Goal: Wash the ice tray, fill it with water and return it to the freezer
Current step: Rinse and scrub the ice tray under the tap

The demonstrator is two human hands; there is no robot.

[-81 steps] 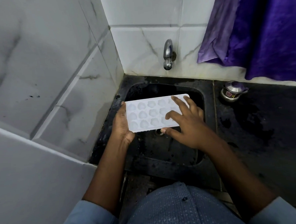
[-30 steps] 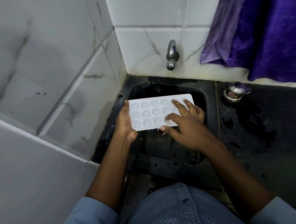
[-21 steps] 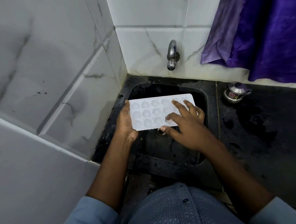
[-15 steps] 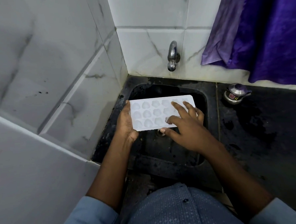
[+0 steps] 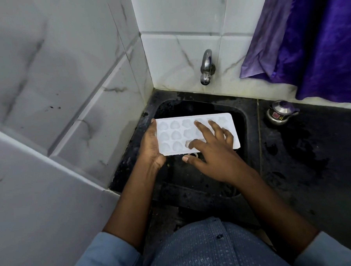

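An ice tray (image 5: 176, 132) is over the sink (image 5: 251, 128), with the left hand (image 5: 151, 146) holding its left end and the right hand (image 5: 214, 153) resting on top. A tap (image 5: 206, 67) is behind. To the right, a small pot (image 5: 280, 112) stands on the surface (image 5: 314, 156).

Before you runs a black stone counter (image 5: 314, 166), its surface wet and blotched, with a dark sink (image 5: 251, 128) sunk into its left end against the tiled corner. A small lidded steel pot (image 5: 281, 115) stands on it just right of the sink, near the back wall.

Right cells of ice tray (image 5: 176, 132) under right hand (image 5: 214, 155), fingers of left hand (image 5: 151, 146) beneath
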